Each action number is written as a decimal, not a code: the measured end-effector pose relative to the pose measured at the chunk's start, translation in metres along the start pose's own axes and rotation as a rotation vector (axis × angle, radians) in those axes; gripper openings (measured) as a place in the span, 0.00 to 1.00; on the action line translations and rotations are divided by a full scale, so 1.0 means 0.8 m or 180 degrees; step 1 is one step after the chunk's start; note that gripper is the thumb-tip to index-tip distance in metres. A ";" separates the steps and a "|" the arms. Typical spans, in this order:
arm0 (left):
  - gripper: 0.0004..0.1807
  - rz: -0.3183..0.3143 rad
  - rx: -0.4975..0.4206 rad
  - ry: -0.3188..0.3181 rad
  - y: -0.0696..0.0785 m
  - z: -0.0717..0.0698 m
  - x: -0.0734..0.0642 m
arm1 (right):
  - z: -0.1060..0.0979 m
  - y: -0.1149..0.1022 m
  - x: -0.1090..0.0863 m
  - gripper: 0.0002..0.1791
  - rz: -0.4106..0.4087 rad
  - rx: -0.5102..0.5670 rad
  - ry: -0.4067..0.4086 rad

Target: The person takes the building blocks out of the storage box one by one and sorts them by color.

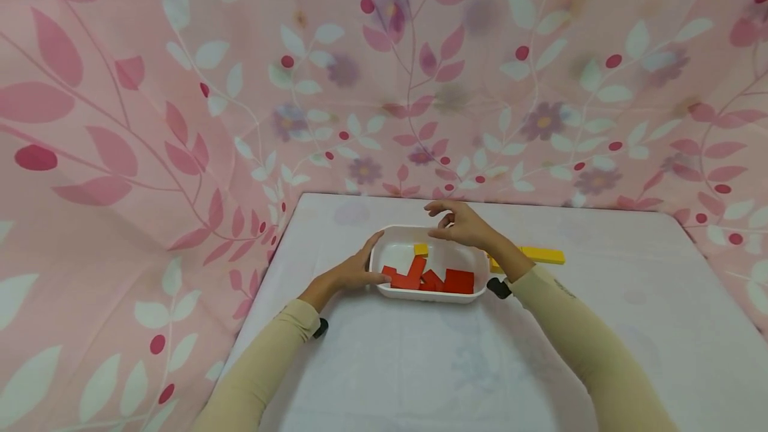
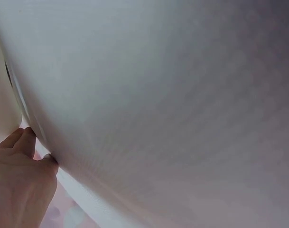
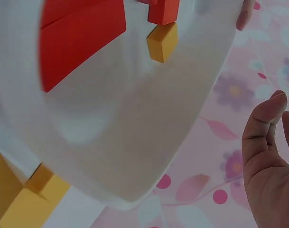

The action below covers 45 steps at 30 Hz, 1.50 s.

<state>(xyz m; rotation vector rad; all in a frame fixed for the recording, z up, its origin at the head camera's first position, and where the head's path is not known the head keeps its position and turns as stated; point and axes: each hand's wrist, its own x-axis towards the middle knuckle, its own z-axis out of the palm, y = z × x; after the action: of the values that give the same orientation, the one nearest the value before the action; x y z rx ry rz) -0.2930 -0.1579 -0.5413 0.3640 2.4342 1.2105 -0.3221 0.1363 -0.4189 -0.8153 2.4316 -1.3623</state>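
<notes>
A white plastic tray (image 1: 432, 297) with rounded corners stands on the table. My left hand (image 1: 353, 272) grips its left end, thumb near the front corner and fingers along the outer side. Several red blocks (image 1: 459, 281) lie along the near side inside it, and a small yellow block (image 1: 421, 250) sits farther back. Over the far right rim hovers my right hand (image 1: 465, 225), its fingers loosely bent with nothing between them. In the right wrist view that hand (image 3: 270, 161) appears beside the tray, apart from the blocks.
Yellow blocks (image 1: 543, 255) lie on the table to the right of the tray, partly behind my right forearm. A white cloth (image 1: 420, 365) covers the table. Pink floral fabric (image 1: 408, 85) hangs behind and to the left.
</notes>
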 end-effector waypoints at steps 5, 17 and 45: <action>0.59 -0.0017 -0.0004 -0.0026 -0.002 0.001 0.002 | 0.012 0.038 0.020 0.26 0.0075 -0.0013 0.0024; 0.58 -0.0040 0.0013 -0.0020 -0.002 -0.001 0.001 | 0.024 0.050 0.042 0.25 0.0163 -0.0393 -0.0260; 0.59 -0.0016 0.0052 -0.0027 -0.003 -0.001 0.000 | 0.053 0.054 0.054 0.25 0.0579 -0.1093 -0.0736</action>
<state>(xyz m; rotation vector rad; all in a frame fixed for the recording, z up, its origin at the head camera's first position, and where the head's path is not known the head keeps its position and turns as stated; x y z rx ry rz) -0.2931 -0.1599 -0.5431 0.3669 2.4376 1.1853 -0.3534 0.0995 -0.4750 -0.7535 2.5116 -0.7519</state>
